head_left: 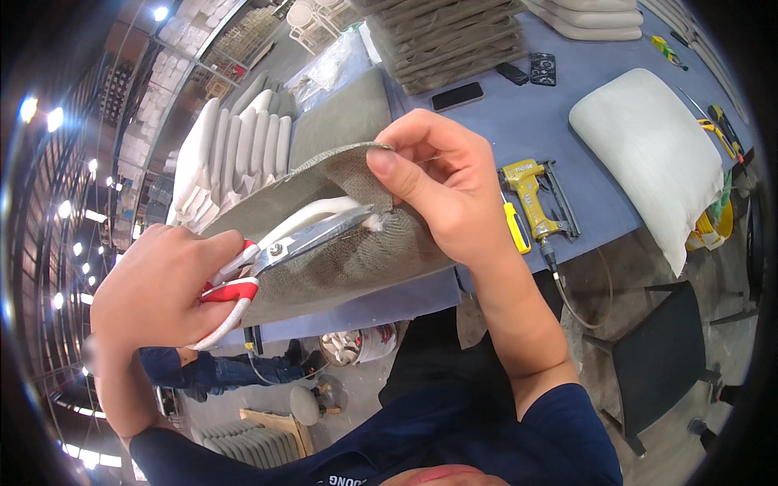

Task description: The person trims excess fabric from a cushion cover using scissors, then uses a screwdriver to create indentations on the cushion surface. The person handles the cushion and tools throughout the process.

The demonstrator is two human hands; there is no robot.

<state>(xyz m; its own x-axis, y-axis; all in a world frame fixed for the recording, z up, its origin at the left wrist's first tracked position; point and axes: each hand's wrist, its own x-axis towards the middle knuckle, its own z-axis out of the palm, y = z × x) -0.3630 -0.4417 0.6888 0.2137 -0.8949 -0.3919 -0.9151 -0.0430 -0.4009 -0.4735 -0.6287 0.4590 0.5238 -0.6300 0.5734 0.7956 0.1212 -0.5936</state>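
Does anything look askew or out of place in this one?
Yes, slightly: the pale cushion at the right lies slanted, its pointed corner hanging past the edge of the blue table, unlike the neatly stacked gray-green pieces.

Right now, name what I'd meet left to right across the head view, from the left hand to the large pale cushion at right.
Left hand → scissors → right hand → yellow staple gun → pale cushion

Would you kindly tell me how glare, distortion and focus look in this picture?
In the head view, lamps flare at the left, dark bars bow along that rim, the corners go black, and the scissors look fairly sharp.
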